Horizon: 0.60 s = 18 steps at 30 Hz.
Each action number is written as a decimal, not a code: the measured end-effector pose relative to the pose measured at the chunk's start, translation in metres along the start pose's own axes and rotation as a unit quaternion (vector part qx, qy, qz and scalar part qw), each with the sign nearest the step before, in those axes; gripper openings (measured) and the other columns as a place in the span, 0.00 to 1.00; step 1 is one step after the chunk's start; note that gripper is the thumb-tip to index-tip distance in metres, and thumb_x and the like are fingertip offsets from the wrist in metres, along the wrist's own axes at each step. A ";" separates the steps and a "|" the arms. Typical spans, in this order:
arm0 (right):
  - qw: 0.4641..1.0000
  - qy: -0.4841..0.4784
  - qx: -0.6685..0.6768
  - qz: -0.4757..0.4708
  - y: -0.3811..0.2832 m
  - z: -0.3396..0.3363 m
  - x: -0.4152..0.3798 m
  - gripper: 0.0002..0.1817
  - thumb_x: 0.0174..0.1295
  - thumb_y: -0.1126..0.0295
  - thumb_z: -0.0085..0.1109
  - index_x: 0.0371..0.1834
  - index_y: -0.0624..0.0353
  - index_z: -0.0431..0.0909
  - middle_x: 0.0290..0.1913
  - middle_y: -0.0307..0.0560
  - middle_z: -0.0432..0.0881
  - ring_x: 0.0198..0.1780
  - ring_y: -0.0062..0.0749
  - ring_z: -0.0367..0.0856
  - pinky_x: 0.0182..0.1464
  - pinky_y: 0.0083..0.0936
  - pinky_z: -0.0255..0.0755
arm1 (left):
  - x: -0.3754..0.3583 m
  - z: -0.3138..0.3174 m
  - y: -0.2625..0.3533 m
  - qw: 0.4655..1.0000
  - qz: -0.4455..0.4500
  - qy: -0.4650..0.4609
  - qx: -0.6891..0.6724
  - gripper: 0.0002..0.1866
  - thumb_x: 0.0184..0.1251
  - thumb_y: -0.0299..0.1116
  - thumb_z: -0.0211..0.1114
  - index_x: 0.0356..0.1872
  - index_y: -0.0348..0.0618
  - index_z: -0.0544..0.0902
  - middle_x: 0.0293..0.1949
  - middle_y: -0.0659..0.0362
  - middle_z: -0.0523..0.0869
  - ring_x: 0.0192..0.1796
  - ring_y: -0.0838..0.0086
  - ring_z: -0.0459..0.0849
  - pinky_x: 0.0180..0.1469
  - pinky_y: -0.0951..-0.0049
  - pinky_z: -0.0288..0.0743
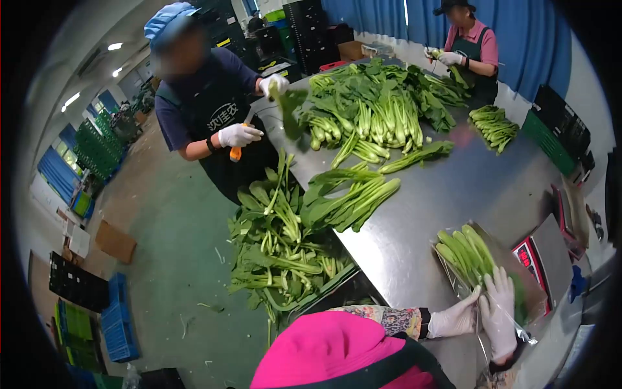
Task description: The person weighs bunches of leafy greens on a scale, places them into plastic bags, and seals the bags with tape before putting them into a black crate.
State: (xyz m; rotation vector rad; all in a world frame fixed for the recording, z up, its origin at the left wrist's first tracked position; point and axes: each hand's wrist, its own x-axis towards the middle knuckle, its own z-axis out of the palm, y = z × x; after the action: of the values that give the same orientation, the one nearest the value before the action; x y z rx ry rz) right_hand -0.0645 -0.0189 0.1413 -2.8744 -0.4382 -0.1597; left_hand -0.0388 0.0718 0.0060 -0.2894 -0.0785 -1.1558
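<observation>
A clear plastic bag [532, 285] with a bunch of leafy green stalks [468, 253] inside lies on the metal table at the lower right. My left hand [453, 319], in a white glove, grips the near side of the bag, its thumb against the plastic and some fingers hidden. Across the bunch lies my right hand [499, 314], also gloved in white, with its fingers stretched out flat on the bag. Loose plastic at the bag's end hangs below the right hand.
Beside the bag stands a scale [532, 262] with a red display. More greens [382, 110] are heaped on the steel table [447, 188]. A crate [311, 299] overflows with leaves. One co-worker [207, 97] holds a leaf and an orange-handled tool; another [476, 48] handles greens at the far end.
</observation>
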 end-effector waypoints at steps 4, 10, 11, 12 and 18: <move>0.992 0.073 0.061 0.086 0.009 -0.058 -0.049 0.29 0.58 0.73 0.58 0.64 0.68 0.65 0.68 0.59 0.64 0.71 0.53 0.60 0.72 0.39 0.52 | 0.017 0.069 0.029 0.995 0.067 -0.021 0.074 0.26 0.73 0.54 0.50 0.62 0.48 0.69 0.56 0.59 0.79 0.55 0.71 0.80 0.56 0.68 0.75; 0.975 0.215 -0.054 -0.008 -0.002 -0.127 -0.020 0.17 0.58 0.77 0.55 0.52 0.68 0.73 0.58 0.58 0.72 0.61 0.53 0.70 0.64 0.41 0.63 | 0.034 0.140 0.029 0.991 0.026 -0.116 0.058 0.24 0.72 0.46 0.51 0.59 0.37 0.71 0.58 0.49 0.77 0.62 0.57 0.74 0.67 0.60 0.66; 0.973 0.228 -0.034 -0.022 -0.008 -0.139 -0.017 0.15 0.57 0.78 0.56 0.49 0.67 0.74 0.55 0.57 0.74 0.60 0.52 0.71 0.62 0.42 0.64 | 0.030 0.145 0.023 0.990 0.000 -0.141 0.019 0.27 0.73 0.48 0.48 0.62 0.35 0.68 0.60 0.46 0.76 0.63 0.55 0.73 0.70 0.58 0.61; 0.970 0.242 -0.015 -0.032 -0.014 -0.149 -0.015 0.14 0.57 0.79 0.56 0.47 0.66 0.75 0.52 0.56 0.76 0.59 0.52 0.72 0.61 0.42 0.65 | 0.023 0.150 0.017 0.991 -0.030 -0.132 0.002 0.27 0.73 0.48 0.48 0.62 0.35 0.68 0.60 0.46 0.76 0.63 0.55 0.73 0.70 0.58 0.61; 0.982 0.176 0.008 -0.064 -0.018 -0.139 0.032 0.07 0.54 0.78 0.60 0.36 0.64 0.77 0.40 0.52 0.80 0.47 0.47 0.79 0.51 0.33 0.72 | -0.059 0.137 0.060 0.737 -0.061 0.135 0.660 0.28 0.61 0.38 0.64 0.60 0.35 0.70 0.54 0.46 0.78 0.58 0.59 0.76 0.67 0.63 0.62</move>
State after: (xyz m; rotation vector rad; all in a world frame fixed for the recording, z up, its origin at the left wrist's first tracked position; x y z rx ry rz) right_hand -0.0499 -0.0262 0.2837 -2.7204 -0.5472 -0.6686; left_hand 0.0035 0.1824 0.1139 1.1729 -0.6377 -1.0025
